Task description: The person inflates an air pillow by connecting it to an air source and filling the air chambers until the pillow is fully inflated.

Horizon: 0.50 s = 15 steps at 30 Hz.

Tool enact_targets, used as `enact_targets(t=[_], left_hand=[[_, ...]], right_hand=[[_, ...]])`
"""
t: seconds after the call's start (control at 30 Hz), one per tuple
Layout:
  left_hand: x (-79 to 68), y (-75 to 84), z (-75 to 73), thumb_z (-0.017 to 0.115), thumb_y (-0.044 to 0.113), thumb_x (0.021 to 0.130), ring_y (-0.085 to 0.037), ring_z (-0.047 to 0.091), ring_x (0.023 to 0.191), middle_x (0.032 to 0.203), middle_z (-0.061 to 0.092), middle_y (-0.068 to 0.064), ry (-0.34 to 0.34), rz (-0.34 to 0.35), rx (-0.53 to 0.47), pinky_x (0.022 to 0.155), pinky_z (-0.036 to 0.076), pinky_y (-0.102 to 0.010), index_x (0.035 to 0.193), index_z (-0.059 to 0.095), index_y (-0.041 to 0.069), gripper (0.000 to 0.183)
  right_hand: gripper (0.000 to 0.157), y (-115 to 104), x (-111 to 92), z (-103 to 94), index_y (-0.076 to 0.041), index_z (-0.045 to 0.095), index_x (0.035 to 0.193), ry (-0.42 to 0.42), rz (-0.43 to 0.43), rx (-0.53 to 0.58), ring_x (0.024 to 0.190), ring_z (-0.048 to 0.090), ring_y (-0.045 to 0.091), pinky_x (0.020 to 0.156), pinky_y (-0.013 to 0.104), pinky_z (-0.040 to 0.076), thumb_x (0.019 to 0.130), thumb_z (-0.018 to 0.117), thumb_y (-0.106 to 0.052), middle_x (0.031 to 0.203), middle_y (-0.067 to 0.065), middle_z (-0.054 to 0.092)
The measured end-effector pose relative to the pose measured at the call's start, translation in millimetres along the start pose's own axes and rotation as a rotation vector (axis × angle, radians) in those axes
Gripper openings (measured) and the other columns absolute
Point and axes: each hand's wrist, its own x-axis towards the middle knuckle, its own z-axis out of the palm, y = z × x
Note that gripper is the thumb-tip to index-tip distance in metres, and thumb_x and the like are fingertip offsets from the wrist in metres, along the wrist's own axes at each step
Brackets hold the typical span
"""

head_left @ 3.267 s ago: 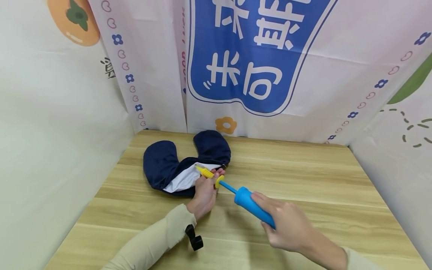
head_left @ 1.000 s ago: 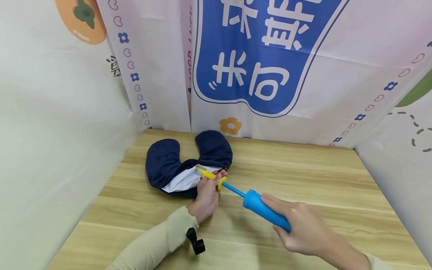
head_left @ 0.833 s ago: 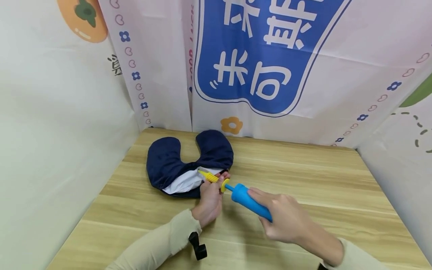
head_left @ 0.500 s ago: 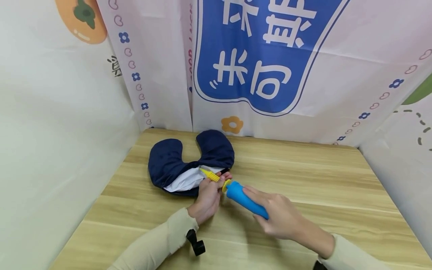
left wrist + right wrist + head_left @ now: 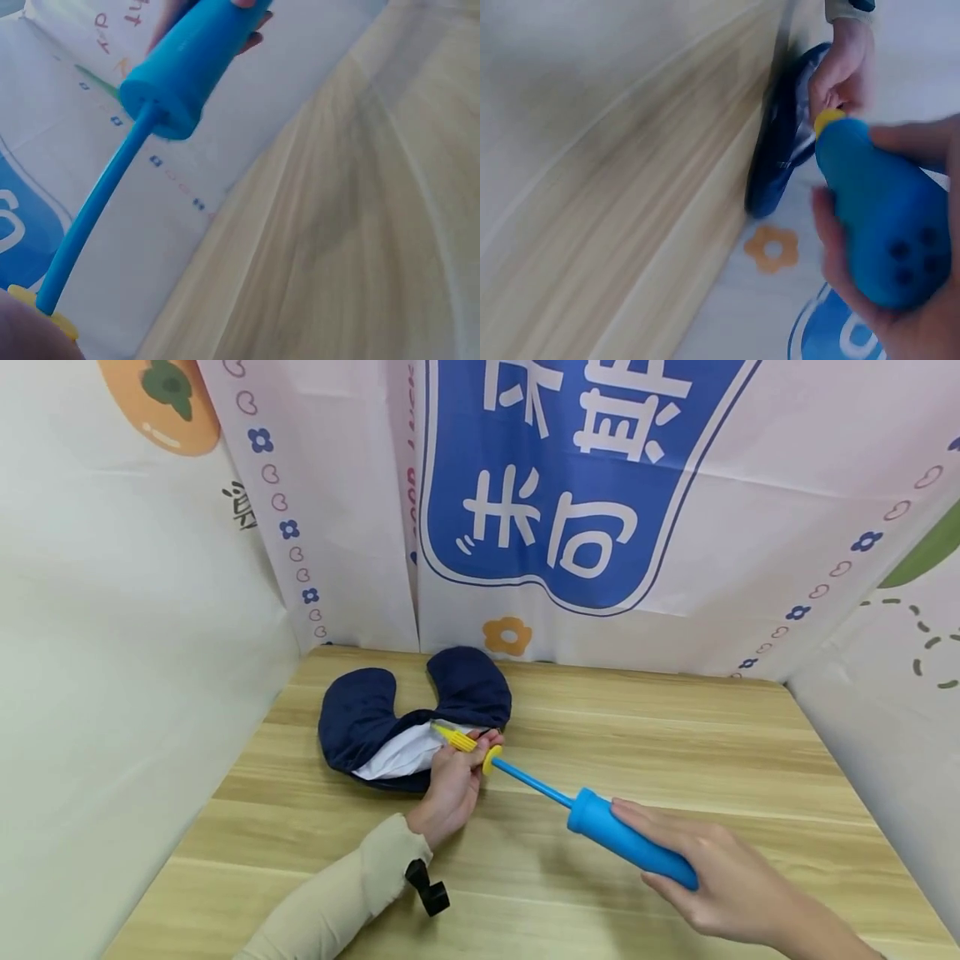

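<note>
A navy U-shaped neck pillow (image 5: 356,714) lies at the back left of the table, its cover gaping to show white material (image 5: 401,753). At that gap my left hand (image 5: 452,785) grips the yellow end of a blue hand pump (image 5: 633,843), with the ribbed yellow nozzle (image 5: 461,741) pointing into the opening. My right hand (image 5: 723,881) holds the pump's blue barrel, fingers wrapped round it in the right wrist view. A long stretch of thin blue rod (image 5: 532,781) shows between barrel and yellow disc (image 5: 491,759). The nozzle's tip overlaps the white material.
The wood-grain table (image 5: 675,735) meets a printed cloth backdrop (image 5: 360,527) behind the pillow, and pale walls rise at both sides. A black mount (image 5: 429,889) sticks out from the left sleeve.
Half a second ago the barrel sat against the yellow disc. My right hand has since drawn it back toward the lower right, baring the rod; my left hand has stayed at the pillow.
</note>
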Motion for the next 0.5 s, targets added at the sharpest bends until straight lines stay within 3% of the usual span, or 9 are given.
enact_targets(t=[0.17,0.27,0.4,0.5], left_hand=[[-7.7,-5.0,12.4,0.054,0.002,0.108,-0.006,0.073,0.096,0.122,0.074,-0.010,0.121,0.045,-0.008,0.096,0.055,-0.022,0.128,0.046,0.000,0.022],[-13.5,-8.2,18.8,0.055,0.005,0.108,-0.008,0.073,0.100,0.127,0.073,-0.013,0.158,0.078,0.020,0.101,0.053,-0.027,0.130,0.047,-0.002,0.024],[-22.5,-15.2,19.5,0.056,0.004,0.108,-0.010,0.073,0.103,0.119,0.075,-0.009,0.130,0.050,0.034,0.097,0.054,-0.025,0.131,0.046,-0.004,0.026],[-25.4,-15.7,9.2,0.055,0.002,0.108,-0.009,0.073,0.103,0.116,0.076,-0.006,0.069,0.006,0.036,0.093,0.057,-0.021,0.133,0.042,-0.004,0.028]], right_hand=[[0.080,-16,25,21.2,-0.017,0.059,0.151,0.098,-0.031,-0.075,0.104,0.079,0.019,0.076,0.039,0.066,0.077,0.088,-0.015,0.144,0.003,0.069],[0.075,-23,45,39.5,-0.012,0.061,0.149,0.126,-0.035,-0.069,0.097,0.079,0.017,0.074,0.037,0.066,0.078,0.085,-0.014,0.143,0.007,0.070],[0.072,-25,65,54.1,-0.010,0.062,0.148,0.123,-0.052,-0.035,0.094,0.079,0.017,0.072,0.037,0.065,0.079,0.084,-0.012,0.141,0.010,0.070],[0.069,-23,73,56.7,-0.010,0.061,0.148,0.082,-0.075,0.018,0.098,0.079,0.018,0.074,0.038,0.065,0.082,0.083,-0.012,0.142,0.011,0.070]])
